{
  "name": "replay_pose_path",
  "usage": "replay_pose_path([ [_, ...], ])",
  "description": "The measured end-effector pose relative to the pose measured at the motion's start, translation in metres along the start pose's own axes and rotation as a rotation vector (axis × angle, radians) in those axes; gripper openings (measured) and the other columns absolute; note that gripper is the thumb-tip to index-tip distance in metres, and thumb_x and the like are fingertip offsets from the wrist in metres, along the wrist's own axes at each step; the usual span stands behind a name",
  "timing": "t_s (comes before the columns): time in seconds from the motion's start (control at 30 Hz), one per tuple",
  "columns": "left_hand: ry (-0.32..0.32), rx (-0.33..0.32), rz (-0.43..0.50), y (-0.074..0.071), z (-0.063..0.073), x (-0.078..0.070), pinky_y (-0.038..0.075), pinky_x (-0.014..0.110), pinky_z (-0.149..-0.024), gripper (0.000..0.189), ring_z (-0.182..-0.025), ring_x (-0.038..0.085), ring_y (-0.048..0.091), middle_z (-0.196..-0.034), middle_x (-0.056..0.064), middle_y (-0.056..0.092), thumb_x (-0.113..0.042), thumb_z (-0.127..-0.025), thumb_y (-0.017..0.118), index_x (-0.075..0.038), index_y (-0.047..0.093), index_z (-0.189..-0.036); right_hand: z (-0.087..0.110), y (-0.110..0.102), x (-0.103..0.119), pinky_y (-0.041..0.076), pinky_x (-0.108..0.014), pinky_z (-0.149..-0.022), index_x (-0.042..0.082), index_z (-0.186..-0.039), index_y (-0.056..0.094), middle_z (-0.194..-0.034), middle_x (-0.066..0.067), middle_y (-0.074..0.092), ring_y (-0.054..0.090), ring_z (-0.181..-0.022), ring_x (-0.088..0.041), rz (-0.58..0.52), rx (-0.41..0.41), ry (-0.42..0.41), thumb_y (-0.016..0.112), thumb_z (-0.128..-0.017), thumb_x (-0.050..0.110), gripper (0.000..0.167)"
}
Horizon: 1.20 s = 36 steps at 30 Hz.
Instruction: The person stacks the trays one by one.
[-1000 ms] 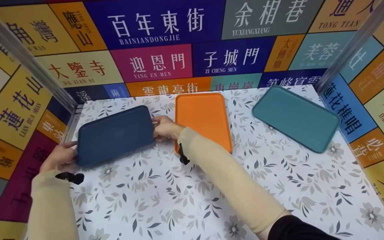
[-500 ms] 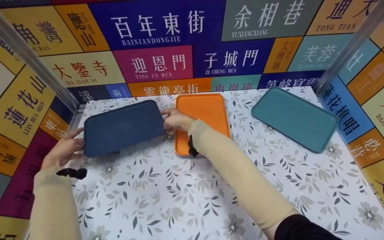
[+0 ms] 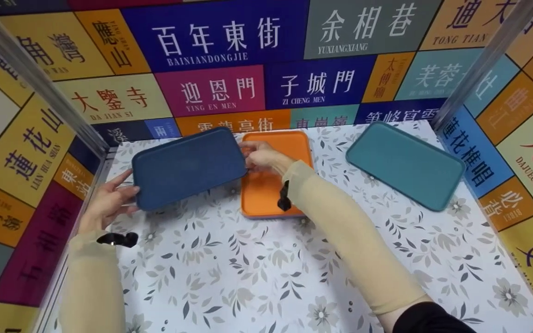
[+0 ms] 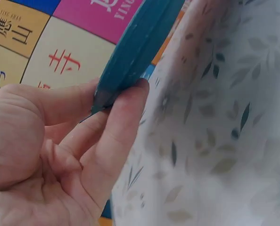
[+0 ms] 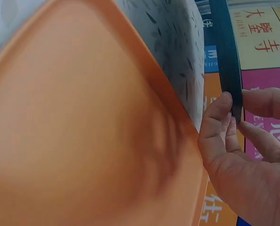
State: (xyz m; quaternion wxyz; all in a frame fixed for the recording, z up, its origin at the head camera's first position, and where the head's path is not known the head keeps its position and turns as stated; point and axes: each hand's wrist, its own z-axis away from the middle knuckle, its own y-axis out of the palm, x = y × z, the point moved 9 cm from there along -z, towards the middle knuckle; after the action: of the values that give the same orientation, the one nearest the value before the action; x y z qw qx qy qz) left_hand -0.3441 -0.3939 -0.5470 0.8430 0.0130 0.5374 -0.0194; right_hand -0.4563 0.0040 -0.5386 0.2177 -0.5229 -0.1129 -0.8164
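Observation:
A dark blue rectangular tray (image 3: 190, 169) is held up between both hands, raised off the table and slightly tilted. My left hand (image 3: 111, 199) pinches its left end; in the left wrist view the thumb and fingers grip the tray's edge (image 4: 130, 52). At the opposite end my right hand (image 3: 264, 157) pinches the other short side, and the right wrist view shows that edge (image 5: 227, 52) between thumb and fingers. Beneath the right hand lies an orange tray (image 3: 266, 199), partly covered by the hand and forearm in the head view.
A teal tray (image 3: 405, 164) lies at an angle on the right of the table. White cloth with a leaf pattern (image 3: 229, 277) covers the table. Printed panels (image 3: 215, 37) wall in the back and sides, with clear corner posts (image 3: 49, 78).
Both hands have carried the blue tray to the right and a little toward the back, closer to the orange tray. The orange and teal trays stay in place.

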Motion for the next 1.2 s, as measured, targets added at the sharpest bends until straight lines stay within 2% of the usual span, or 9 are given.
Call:
replay_pose_path([
  [0.1,0.005,-0.016,0.055,0.007,-0.001,-0.001,0.069,0.029,-0.072,0.088,-0.088,0.008,0.082,-0.096,-0.011,0.084,-0.005,-0.113,0.063,-0.025,0.012,-0.182,0.004,-0.009,-0.002,0.054,-0.043,-0.091,0.023,-0.17,0.051,-0.142,-0.011,0.066,0.058,-0.087,-0.023,-0.018,-0.011,0.008,0.052,-0.098,-0.014,0.082],
  [0.23,0.002,-0.05,0.113,0.013,0.001,-0.003,0.069,0.029,-0.067,0.088,-0.087,0.01,0.082,-0.099,-0.01,0.085,-0.003,-0.111,0.065,-0.028,0.018,-0.181,0.007,-0.017,-0.003,0.054,-0.051,-0.11,0.024,-0.165,0.059,-0.153,-0.011,0.068,0.064,-0.098,-0.024,-0.113,-0.051,-0.015,0.051,-0.1,-0.012,0.075],
  [0.37,0.002,-0.098,0.161,0.019,0.0,-0.004,0.067,0.028,-0.063,0.088,-0.086,0.01,0.083,-0.098,-0.011,0.086,-0.002,-0.11,0.067,-0.03,0.023,-0.181,0.01,-0.023,-0.008,0.056,-0.043,-0.093,0.02,-0.154,0.07,-0.15,-0.009,0.071,0.067,-0.096,-0.019,-0.278,-0.154,-0.071,0.053,-0.099,-0.013,0.067],
  [0.5,0.01,-0.147,0.195,0.027,-0.003,-0.006,0.066,0.028,-0.06,0.088,-0.085,0.01,0.083,-0.095,-0.01,0.086,0.001,-0.108,0.066,-0.029,0.025,-0.18,0.015,-0.025,-0.016,0.055,-0.034,-0.077,0.015,-0.146,0.076,-0.137,-0.008,0.073,0.063,-0.081,-0.016,-0.416,-0.314,-0.118,0.059,-0.097,-0.011,0.058],
  [0.63,0.005,-0.194,0.204,0.038,-0.004,-0.008,0.067,0.029,-0.06,0.089,-0.083,0.011,0.082,-0.091,-0.007,0.084,0.003,-0.107,0.066,-0.029,0.027,-0.18,0.023,-0.02,-0.023,0.063,-0.039,-0.088,0.012,-0.142,0.078,-0.131,-0.008,0.071,0.065,-0.08,-0.016,-0.516,-0.461,-0.16,0.066,-0.094,-0.01,0.054],
  [0.77,0.015,-0.23,0.212,0.049,-0.003,-0.011,0.067,0.028,-0.062,0.087,-0.083,0.011,0.083,-0.091,-0.007,0.083,0.002,-0.107,0.066,-0.029,0.029,-0.18,0.032,-0.013,-0.021,0.065,-0.048,-0.104,0.012,-0.15,0.071,-0.141,-0.014,0.068,0.068,-0.094,-0.02,-0.594,-0.576,-0.228,0.069,-0.093,-0.011,0.062],
  [0.97,-0.002,-0.283,0.237,0.065,-0.004,-0.011,0.068,0.029,-0.062,0.087,-0.084,0.011,0.083,-0.093,-0.009,0.082,0.001,-0.106,0.068,-0.033,0.033,-0.178,0.041,0.003,-0.02,0.066,-0.041,-0.104,0.02,-0.171,0.049,-0.153,-0.018,0.061,0.066,-0.114,-0.028,-0.639,-0.677,-0.285,0.075,-0.089,-0.015,0.092],
  [1.07,-0.015,-0.3,0.244,0.071,-0.005,-0.008,0.068,0.029,-0.062,0.087,-0.086,0.011,0.083,-0.106,-0.003,0.082,0.002,-0.106,0.068,-0.034,0.034,-0.177,0.048,0.015,-0.023,0.065,-0.037,-0.105,0.026,-0.176,0.039,-0.152,-0.018,0.06,0.067,-0.117,-0.027,-0.585,-0.717,-0.285,0.08,-0.088,-0.011,0.105],
  [1.2,-0.013,-0.311,0.231,0.081,-0.006,-0.007,0.068,0.028,-0.063,0.088,-0.087,0.01,0.083,-0.149,0.015,0.072,0.001,-0.106,0.068,-0.035,0.033,-0.178,0.057,0.034,-0.026,0.065,-0.034,-0.099,0.03,-0.18,0.028,-0.152,-0.016,0.055,0.067,-0.113,-0.026,-0.508,-0.733,-0.294,0.084,-0.087,-0.008,0.115],
])
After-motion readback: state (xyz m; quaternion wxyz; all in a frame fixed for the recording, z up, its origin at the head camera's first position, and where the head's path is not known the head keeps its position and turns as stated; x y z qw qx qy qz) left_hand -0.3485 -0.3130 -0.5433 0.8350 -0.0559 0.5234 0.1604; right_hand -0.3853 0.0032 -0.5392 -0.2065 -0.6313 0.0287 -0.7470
